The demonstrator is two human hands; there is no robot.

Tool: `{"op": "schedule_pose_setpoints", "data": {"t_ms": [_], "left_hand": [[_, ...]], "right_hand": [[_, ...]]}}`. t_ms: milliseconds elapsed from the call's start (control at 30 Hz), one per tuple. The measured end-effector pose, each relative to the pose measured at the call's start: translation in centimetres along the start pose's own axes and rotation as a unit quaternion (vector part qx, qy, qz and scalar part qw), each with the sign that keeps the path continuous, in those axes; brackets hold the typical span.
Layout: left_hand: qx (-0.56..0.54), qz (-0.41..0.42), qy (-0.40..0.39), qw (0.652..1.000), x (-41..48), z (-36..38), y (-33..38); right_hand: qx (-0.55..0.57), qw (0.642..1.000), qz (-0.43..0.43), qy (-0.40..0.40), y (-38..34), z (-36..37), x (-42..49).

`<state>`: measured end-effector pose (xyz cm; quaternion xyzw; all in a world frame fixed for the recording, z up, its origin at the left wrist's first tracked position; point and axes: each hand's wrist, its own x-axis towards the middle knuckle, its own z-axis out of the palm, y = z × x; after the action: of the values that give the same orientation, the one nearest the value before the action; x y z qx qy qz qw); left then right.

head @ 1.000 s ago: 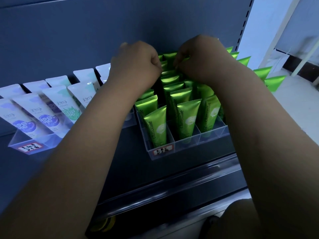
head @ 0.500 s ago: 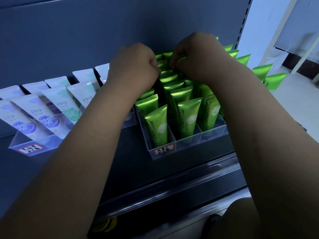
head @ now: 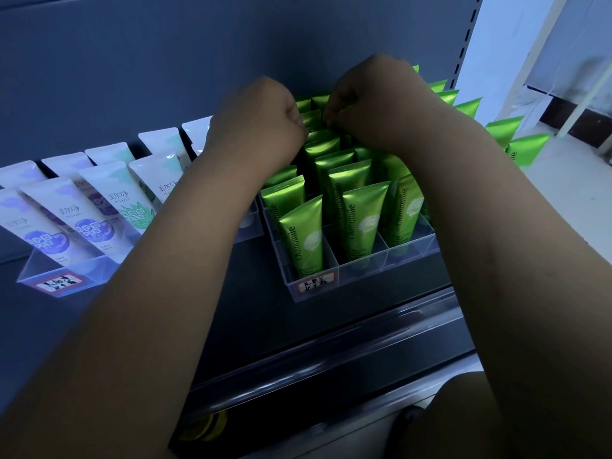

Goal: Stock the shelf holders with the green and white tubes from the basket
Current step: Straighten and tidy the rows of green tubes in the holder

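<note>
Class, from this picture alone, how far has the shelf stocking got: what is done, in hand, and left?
Done: the green tubes fill the front rows of the clear holder, and white tubes stand in a second holder. In hand: the left hand and right hand are at the clear holder's back rows, fingers curled; their grip is hidden. Left: unclear, since the basket is out of view.

The green tubes (head: 301, 240) at 3 o'clock are metallic green, with a pale flower and pale lettering. The white tubes (head: 71, 207) at 9 o'clock carry purple or mint patches. The 2 labels (head: 313, 286) are white, red-edged. The back panel (head: 165, 61) is blue-grey.
</note>
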<state>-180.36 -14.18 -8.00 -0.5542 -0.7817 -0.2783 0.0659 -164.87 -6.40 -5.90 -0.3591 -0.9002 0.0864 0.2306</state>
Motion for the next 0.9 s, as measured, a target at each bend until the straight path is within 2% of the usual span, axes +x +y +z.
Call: {"op": "schedule_pose_setpoints", "data": {"t_ms": [300, 700, 900], "left_hand": [[-0.022, -0.010, -0.012, 1.000, -0.12, 0.17, -0.22], [-0.035, -0.013, -0.008, 0.999, -0.37, -0.01, 0.03], [-0.072, -0.005, 0.023, 0.997, -0.38, -0.28, 0.21]], "right_hand": [[0.028, 1.000, 0.008, 0.008, 0.16, 0.19, 0.01], [-0.022, 0.999, 0.013, 0.027, 0.47, 0.52, 0.44], [0.005, 0.999, 0.016, 0.039, 0.38, 0.43, 0.22]]}}
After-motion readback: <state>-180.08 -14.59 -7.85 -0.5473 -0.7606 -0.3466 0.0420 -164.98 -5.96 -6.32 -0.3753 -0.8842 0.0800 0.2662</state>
